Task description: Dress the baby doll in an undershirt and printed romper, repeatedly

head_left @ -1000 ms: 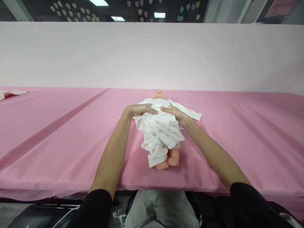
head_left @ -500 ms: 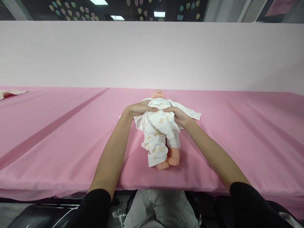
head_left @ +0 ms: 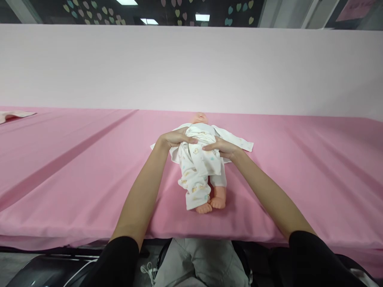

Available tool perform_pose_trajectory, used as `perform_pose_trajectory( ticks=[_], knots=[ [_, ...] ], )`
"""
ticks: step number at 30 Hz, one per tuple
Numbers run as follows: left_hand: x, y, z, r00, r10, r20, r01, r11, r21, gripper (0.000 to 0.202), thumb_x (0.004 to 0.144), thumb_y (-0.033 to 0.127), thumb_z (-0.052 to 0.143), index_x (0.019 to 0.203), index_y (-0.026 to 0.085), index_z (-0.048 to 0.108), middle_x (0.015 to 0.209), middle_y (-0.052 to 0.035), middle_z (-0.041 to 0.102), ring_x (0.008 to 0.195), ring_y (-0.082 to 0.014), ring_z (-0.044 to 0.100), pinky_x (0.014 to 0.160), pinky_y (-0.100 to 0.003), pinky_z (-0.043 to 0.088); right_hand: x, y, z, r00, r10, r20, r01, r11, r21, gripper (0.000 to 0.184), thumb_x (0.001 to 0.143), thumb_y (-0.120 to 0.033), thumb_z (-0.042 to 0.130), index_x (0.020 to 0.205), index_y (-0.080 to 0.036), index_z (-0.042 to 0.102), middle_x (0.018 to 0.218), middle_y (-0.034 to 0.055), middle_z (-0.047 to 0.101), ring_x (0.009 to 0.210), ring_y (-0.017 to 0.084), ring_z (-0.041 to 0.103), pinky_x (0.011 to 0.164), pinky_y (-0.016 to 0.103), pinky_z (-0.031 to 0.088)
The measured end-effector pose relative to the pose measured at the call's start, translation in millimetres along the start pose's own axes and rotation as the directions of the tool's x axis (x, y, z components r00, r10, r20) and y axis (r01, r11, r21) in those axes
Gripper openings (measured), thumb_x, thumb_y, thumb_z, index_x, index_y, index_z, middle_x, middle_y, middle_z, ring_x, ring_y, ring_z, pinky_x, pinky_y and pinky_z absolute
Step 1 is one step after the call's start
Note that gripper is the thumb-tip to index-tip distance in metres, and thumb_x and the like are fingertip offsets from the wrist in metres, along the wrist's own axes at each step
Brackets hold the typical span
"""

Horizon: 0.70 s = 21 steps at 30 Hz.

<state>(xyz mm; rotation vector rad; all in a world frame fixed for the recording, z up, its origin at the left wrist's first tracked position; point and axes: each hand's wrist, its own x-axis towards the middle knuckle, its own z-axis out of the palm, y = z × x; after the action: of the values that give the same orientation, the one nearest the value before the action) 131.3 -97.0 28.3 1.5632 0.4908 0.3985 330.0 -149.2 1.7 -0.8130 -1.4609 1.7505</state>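
Head view: looked forward and down across a table [head_left: 74, 171] draped in pink cloth. Found a baby doll [head_left: 200, 118] lying on its back near the front edge, head toward the far side, 2 bare feet toward the near side. Wore a white printed garment [head_left: 196, 171], bunched at the chest, with 1 sleeve spread flat on the pink cloth to the right. Reached in with 2 bare forearms out of black sleeves. Had the left hand [head_left: 176, 138] on the doll's chest from the left, grip closed on the garment: fingers curled over the gathered fabric, thumb hidden beneath. Had the right hand [head_left: 224, 147] at the doll's waist on the right, grip likewise closed on the garment (thumb and forefinger pinching a fold, other fingers tucked behind). Sat close together over the torso, fingertips near but not touching. Backed by a plain pale partition [head_left: 191, 67] across the full width, topped by a dark strip with pastel hearts [head_left: 89, 8] and ceiling lights. Noted a small pale folded cloth [head_left: 13, 115] at the table's far left, well apart from the doll. Showed grey trousers [head_left: 203, 263] below the near table edge.
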Motion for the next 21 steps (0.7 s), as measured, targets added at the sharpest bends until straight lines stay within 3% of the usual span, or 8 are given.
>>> perform_pose_trajectory(
  ticks=[4, 8, 16, 21],
  knots=[
    [5.3, -7.5, 1.6, 0.998, 0.002, -0.064, -0.006, 0.998, -0.063, 0.069, 0.055, 0.023, 0.083, 0.118, 0.011, 0.056, 0.108, -0.0169, 0.066, 0.105, -0.0294, 0.060, 0.094, -0.040, 0.048, 10.2, 3.7, 3.3, 0.988, -0.153, -0.007, 0.151, 0.971, 0.183, 0.039, 0.059, -0.013, 0.074, 0.097, -0.014, 0.062, 0.092, 0.0070, 0.069, 0.094, 0.024, 0.063, 0.082, 0.033, 0.053],
    [7.9, -12.1, -1.3, 0.998, -0.032, -0.052, 0.029, 0.997, -0.070, 0.066, 0.058, 0.028, 0.081, 0.118, 0.012, 0.057, 0.111, -0.0159, 0.065, 0.105, -0.0286, 0.060, 0.094, -0.040, 0.047, 13.3, 4.6, 6.7, 0.983, -0.178, -0.048, 0.184, 0.957, 0.226, 0.030, 0.065, -0.016, 0.071, 0.093, -0.013, 0.062, 0.089, 0.0071, 0.070, 0.092, 0.024, 0.064, 0.081, 0.033, 0.053],
    [6.1, -12.7, -5.4, 0.988, -0.037, 0.149, 0.038, 0.999, -0.001, 0.079, 0.047, 0.025, 0.086, 0.119, 0.012, 0.056, 0.108, -0.0160, 0.066, 0.106, -0.0310, 0.059, 0.094, -0.040, 0.046, 3.2, -1.2, 9.3, 0.985, -0.171, 0.037, 0.166, 0.981, 0.098, 0.043, 0.059, -0.016, 0.077, 0.099, -0.013, 0.062, 0.096, 0.0091, 0.069, 0.092, 0.024, 0.064, 0.080, 0.034, 0.054],
    [3.1, -15.3, -7.8, 0.993, -0.025, 0.114, 0.026, 1.000, -0.005, 0.075, 0.049, 0.029, 0.085, 0.117, 0.011, 0.058, 0.107, -0.0165, 0.067, 0.107, -0.0315, 0.059, 0.096, -0.042, 0.044, 8.3, 1.1, 11.5, 0.974, -0.222, -0.047, 0.226, 0.970, 0.090, 0.047, 0.058, -0.015, 0.076, 0.102, -0.013, 0.061, 0.096, 0.0081, 0.069, 0.094, 0.024, 0.063, 0.085, 0.036, 0.051]
  ],
)
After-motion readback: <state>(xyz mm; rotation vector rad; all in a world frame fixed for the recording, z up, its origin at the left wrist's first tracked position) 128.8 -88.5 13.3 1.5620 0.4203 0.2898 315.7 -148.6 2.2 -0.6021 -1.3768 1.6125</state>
